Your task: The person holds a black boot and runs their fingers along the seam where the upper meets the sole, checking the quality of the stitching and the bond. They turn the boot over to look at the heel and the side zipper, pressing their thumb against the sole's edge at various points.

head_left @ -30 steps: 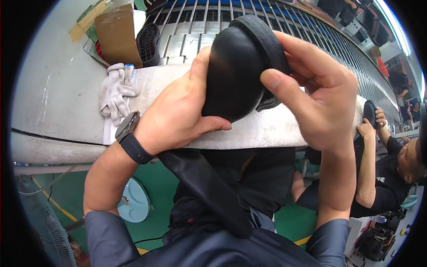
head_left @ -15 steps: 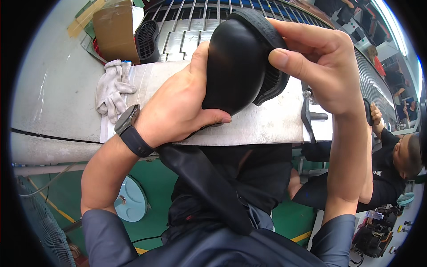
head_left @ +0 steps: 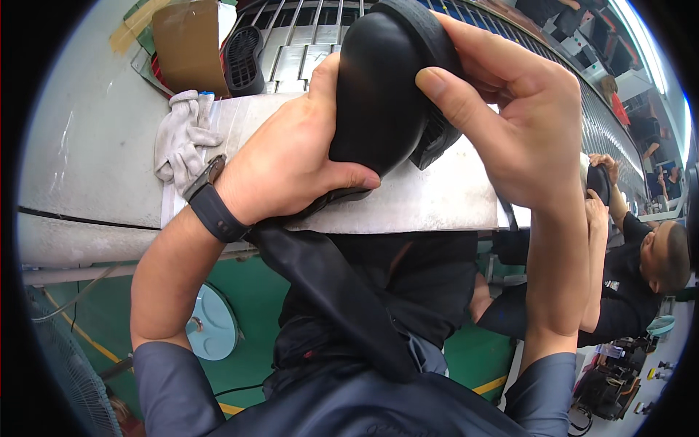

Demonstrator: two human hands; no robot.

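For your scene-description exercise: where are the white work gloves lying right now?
In the head view, the white work gloves lie at the left on the pale workbench, just beyond the left hand, below the cardboard box.

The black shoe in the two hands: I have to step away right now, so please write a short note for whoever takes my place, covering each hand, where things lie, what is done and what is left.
Left hand: grips the black shoe from the left side, thumb under its rounded end.
Right hand: holds the shoe's other side, thumb pressed on the upper, fingers round the sole edge.
The shoe is held up above the grey bench, not resting on it.
On the bench: a white work glove, a black sole and a brown cardboard box at the back left.
Done: shoe picked up and in hand.
Left: cannot tell from this view; the shoe is not yet set down.
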